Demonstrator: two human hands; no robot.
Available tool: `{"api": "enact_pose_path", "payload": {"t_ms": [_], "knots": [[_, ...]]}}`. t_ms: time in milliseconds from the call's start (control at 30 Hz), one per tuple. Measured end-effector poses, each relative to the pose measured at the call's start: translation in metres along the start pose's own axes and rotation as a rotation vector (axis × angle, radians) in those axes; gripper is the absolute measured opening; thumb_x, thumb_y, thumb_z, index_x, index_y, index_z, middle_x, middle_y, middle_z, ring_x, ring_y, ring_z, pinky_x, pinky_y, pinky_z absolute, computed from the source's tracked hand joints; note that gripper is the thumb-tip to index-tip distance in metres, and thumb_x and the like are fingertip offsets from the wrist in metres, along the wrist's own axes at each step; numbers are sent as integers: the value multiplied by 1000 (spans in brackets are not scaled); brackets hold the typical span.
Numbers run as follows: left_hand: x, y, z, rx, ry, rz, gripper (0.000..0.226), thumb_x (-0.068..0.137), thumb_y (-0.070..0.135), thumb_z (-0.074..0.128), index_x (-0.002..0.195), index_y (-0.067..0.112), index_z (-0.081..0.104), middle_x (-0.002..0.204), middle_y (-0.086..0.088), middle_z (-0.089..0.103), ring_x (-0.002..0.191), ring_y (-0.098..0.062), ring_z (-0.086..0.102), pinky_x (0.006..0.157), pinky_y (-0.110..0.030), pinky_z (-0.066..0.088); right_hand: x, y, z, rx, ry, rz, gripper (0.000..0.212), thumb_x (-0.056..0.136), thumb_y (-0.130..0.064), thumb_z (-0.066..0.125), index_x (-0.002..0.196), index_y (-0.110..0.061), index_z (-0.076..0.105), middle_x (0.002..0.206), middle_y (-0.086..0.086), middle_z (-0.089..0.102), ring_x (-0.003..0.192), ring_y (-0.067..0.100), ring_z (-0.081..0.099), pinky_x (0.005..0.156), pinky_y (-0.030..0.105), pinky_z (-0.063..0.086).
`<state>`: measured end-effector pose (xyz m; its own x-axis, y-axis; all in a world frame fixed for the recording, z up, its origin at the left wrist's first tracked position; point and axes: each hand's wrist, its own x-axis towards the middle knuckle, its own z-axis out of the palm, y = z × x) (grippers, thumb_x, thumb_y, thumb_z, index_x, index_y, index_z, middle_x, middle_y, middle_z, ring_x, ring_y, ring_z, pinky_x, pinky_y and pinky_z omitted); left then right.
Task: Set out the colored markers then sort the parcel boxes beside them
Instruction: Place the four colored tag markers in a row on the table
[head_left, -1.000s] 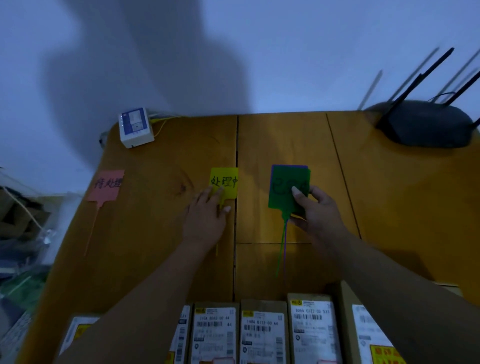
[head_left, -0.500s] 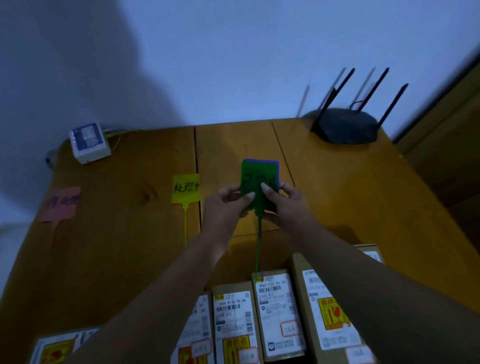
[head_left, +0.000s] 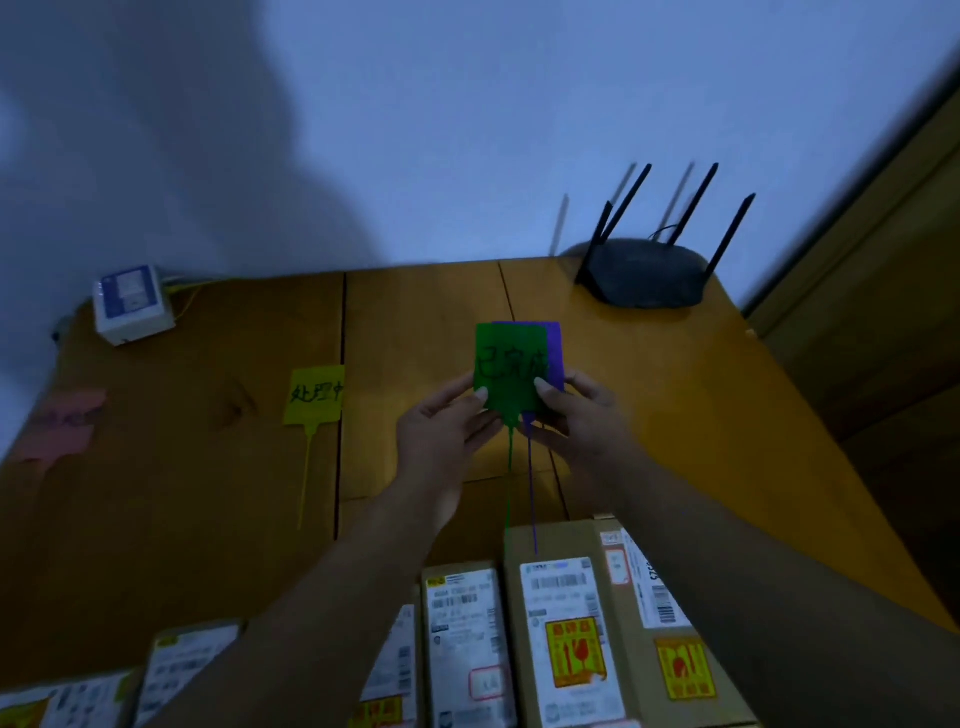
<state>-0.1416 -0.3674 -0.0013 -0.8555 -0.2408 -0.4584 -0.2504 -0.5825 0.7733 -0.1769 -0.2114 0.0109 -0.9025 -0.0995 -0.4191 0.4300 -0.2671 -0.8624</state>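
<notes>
Above the middle of the wooden table (head_left: 675, 415) I hold two overlapping tags. My left hand (head_left: 447, 431) pinches the green marker (head_left: 509, 364), which bears black handwriting. My right hand (head_left: 582, 415) grips the purple marker (head_left: 556, 353), which peeks out behind it on the right. Their thin tails hang down toward the boxes. A yellow marker (head_left: 316, 394) lies flat left of centre, and a pink marker (head_left: 65, 423) lies blurred at the left edge. A row of labelled parcel boxes (head_left: 566, 623) lines the near edge.
A black router (head_left: 647, 273) with antennas sits at the far right corner. A small white and blue device (head_left: 132, 304) stands at the far left corner, by a pale wall. A dark wooden door or cabinet stands right of the table.
My left hand left the yellow marker and joined my right hand on the tags. The green marker has slid left, uncovering the purple one behind it. The view swung right.
</notes>
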Motion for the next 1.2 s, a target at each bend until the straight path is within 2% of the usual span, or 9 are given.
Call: {"api": "enact_pose_path", "payload": {"t_ms": [100, 200, 367, 600, 700, 800, 933, 1033, 1200], "knots": [[9, -18, 17, -84, 29, -56, 20, 92, -2, 69, 106, 9, 76, 92, -17, 81, 83, -29, 80, 67, -30, 63, 13, -3, -28, 35, 4, 5, 15, 100, -14, 67, 114, -13, 72, 92, 4, 81, 77, 16, 78, 63, 31, 63], [26, -34, 35, -120, 107, -84, 17, 93, -4, 66, 101, 8, 74, 88, -18, 81, 75, -25, 80, 61, -28, 63, 29, -9, -63, 50, 41, 12, 20, 100, -15, 68, 119, -12, 70, 99, 11, 79, 77, 18, 78, 63, 33, 64], [65, -63, 68, 104, 258, -186, 11, 97, 3, 67, 103, 12, 68, 100, -13, 74, 70, -12, 76, 53, -18, 60, 52, -15, -129, 40, 105, 25, 17, 101, -16, 65, 117, -14, 69, 108, 14, 73, 86, 24, 72, 61, 33, 63], [105, -96, 81, 215, 448, -176, 13, 90, -5, 73, 88, 6, 65, 106, -21, 72, 77, -22, 73, 78, -33, 64, 65, -9, -183, 45, 148, 56, 30, 101, -16, 66, 130, -9, 66, 118, 16, 73, 93, 28, 72, 59, 30, 62], [107, -103, 80, 656, 472, -37, 17, 89, 12, 79, 104, 8, 72, 110, -13, 75, 84, -22, 74, 82, -40, 64, 72, -7, -199, 37, 156, 80, 30, 101, -16, 67, 129, -8, 67, 115, 15, 74, 93, 28, 73, 60, 31, 62], [95, -103, 78, 1135, 395, 218, 41, 91, 33, 75, 129, 20, 66, 123, -5, 67, 100, -20, 68, 76, -31, 56, 76, -5, -206, 27, 155, 93, 28, 100, -15, 68, 127, -9, 69, 113, 13, 76, 90, 24, 75, 64, 35, 62], [82, -108, 80, 1678, 79, 335, 58, 100, 52, 55, 153, 29, 47, 155, -2, 43, 142, -23, 39, 113, -43, 41, 79, -5, -205, 19, 134, 97, 27, 100, -14, 68, 126, -9, 69, 111, 13, 77, 88, 23, 75, 61, 33, 63], [82, -105, 78, 1783, 29, 340, 55, 104, 48, 47, 156, 30, 42, 162, 0, 38, 149, -23, 30, 119, -48, 34, 82, -7, -202, 24, 114, 95, 25, 99, -13, 68, 124, -9, 69, 109, 14, 76, 86, 23, 74, 58, 32, 62], [79, -106, 80, 1775, 52, 352, 56, 103, 49, 48, 155, 31, 42, 162, 1, 37, 149, -23, 30, 117, -49, 37, 88, -13, -200, 16, 107, 91, 24, 99, -12, 69, 123, -8, 69, 107, 14, 77, 81, 21, 74, 57, 32, 62]]}}
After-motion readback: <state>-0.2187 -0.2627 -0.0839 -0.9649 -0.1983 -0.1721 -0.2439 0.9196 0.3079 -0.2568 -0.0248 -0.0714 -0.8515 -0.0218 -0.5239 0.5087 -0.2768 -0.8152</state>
